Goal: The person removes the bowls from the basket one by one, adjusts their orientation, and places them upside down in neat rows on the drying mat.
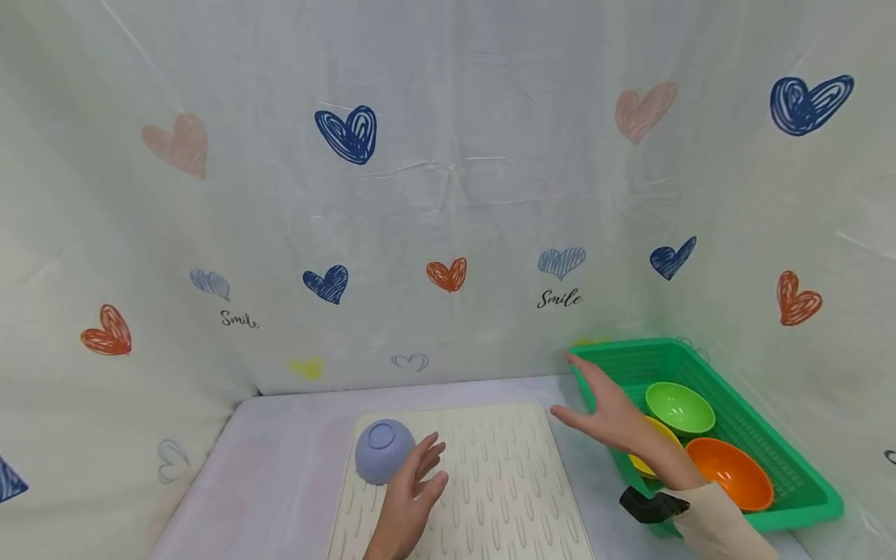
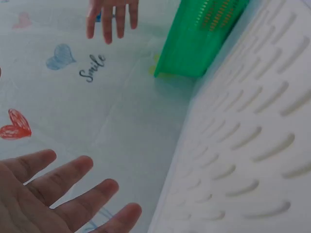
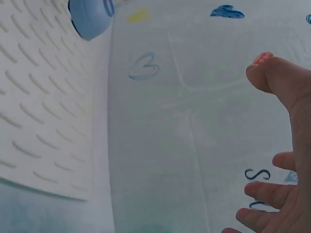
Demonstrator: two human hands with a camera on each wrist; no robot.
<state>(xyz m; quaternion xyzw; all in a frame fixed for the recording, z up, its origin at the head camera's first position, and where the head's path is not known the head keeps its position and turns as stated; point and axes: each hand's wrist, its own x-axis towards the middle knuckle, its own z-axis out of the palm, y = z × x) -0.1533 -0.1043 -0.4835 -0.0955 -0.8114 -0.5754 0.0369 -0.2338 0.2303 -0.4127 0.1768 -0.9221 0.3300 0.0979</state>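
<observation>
A lavender-blue bowl (image 1: 383,453) lies upside down near the far left corner of a cream ribbed mat (image 1: 490,474). Just to the right of the bowl is my left hand (image 1: 413,494), raised with its fingers apart and nothing in its grasp. My right hand (image 1: 607,410) hovers by the left side of a green basket (image 1: 784,459), thumb and fingers spread, holding nothing. Inside the basket are a light green bowl (image 1: 680,408), an orange bowl (image 1: 731,473) and a yellow bowl (image 1: 661,432), which my right forearm partly hides.
A white-covered table (image 1: 280,451) carries the mat and the basket. Behind it and at both sides hangs a pale curtain (image 1: 448,194) printed with hearts and the word Smile. A dark band (image 1: 654,507) sits around my right wrist.
</observation>
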